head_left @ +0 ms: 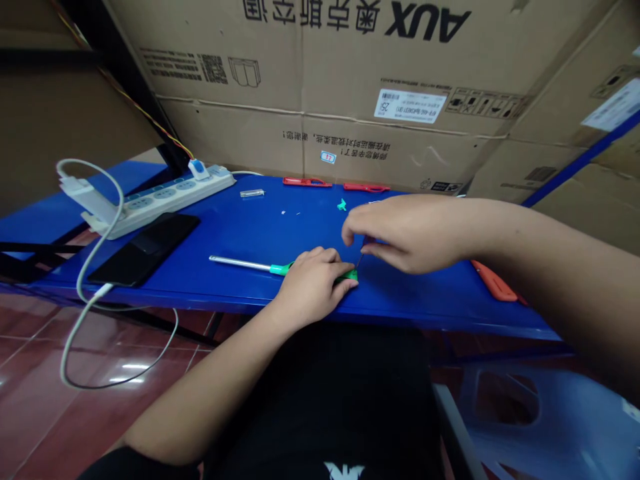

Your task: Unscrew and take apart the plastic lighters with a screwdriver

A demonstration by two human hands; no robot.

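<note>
A green long-necked gas lighter [278, 269] with a silver metal barrel lies on the blue table, its barrel pointing left. My left hand [314, 283] is closed over the lighter's green body and presses it to the tabletop, hiding most of it. In my right hand [407, 230] is a thin-shafted screwdriver [359, 259], tilted, its tip at the right end of the green body. Its handle is mostly hidden by my fingers. Just beyond my hands sits a small green plastic piece [342, 205].
Two red plastic shell pieces [307, 182] lie along the table's back edge near a small clear part [252, 193]. At left are a black phone [145, 250], a white power strip [170, 197] and a looping cable. An orange-red tool [494, 281] rests at right. Large cardboard [340, 80] stands behind.
</note>
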